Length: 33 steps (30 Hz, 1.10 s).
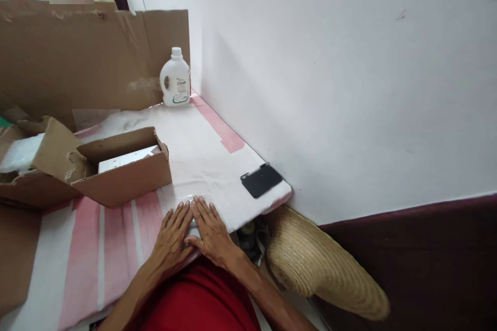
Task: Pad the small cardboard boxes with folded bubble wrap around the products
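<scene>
Both hands lie flat, side by side, near the front edge of the cloth-covered table (198, 150). My left hand (173, 232) has its fingers stretched forward. My right hand (209, 230) also lies palm down, its fingertips almost meeting those of the left. Beneath them is a flat, clear plastic piece (192, 223), mostly covered by the palms; its kind cannot be made out. Just beyond the left hand stands an open cardboard box (124, 181) with white flat items (128, 159) inside.
A white jug-shaped bottle (176, 80) stands at the back against a cardboard panel (97, 62). The black flat object (262, 181) lies at the right corner. Another cardboard box (54, 150) is at left. A straw hat (310, 258) hangs below the corner, beside the wall (349, 88).
</scene>
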Each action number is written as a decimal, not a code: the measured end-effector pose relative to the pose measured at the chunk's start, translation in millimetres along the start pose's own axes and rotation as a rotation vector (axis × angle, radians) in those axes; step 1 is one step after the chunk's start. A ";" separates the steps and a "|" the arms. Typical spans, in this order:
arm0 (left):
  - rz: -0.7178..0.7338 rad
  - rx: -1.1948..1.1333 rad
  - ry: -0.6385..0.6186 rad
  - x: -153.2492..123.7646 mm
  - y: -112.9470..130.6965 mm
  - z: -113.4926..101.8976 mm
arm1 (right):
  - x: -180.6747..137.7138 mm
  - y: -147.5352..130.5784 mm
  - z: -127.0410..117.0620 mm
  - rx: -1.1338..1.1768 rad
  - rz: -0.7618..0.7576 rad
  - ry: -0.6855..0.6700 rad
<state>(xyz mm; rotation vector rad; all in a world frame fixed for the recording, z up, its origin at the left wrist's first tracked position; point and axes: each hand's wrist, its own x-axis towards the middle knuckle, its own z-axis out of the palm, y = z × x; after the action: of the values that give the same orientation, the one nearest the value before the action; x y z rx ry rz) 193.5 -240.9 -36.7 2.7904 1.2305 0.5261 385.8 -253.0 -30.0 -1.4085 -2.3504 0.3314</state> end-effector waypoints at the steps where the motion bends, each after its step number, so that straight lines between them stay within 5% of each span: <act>1: -0.004 -0.022 -0.002 1.1 -1.8 -2.6 | 0.3 1.6 -2.0 0.010 0.002 0.010; 11: 0.005 -0.040 0.101 25.2 -12.0 -17.5 | 8.5 24.9 -5.9 -0.008 -0.207 0.212; 14: -0.011 -0.081 0.141 33.2 -8.6 -36.0 | 21.1 22.7 -23.6 0.084 -0.194 0.232; 19: -0.120 -0.300 0.414 48.8 -11.6 -123.0 | 68.5 -12.7 -119.0 0.461 -0.092 0.183; 22: -0.234 -0.326 0.571 62.3 -32.1 -191.7 | 124.0 -43.2 -175.3 0.524 -0.074 0.226; 24: -0.402 -0.371 0.642 70.9 -55.3 -226.6 | 168.7 -60.2 -191.2 0.593 -0.049 0.253; 29: -0.647 -0.393 0.604 76.4 -126.4 -248.8 | 260.9 -80.8 -158.2 0.965 -0.012 -0.016; 33: -0.661 -0.285 0.493 63.3 -159.1 -230.0 | 281.5 -79.7 -124.1 0.802 0.136 -0.144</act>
<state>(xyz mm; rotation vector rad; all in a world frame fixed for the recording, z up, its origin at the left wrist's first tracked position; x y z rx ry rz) 45.7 -107.8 169.8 1.9033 1.8598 1.2278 256.7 -41.1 168.6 -1.1460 -1.8559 1.2765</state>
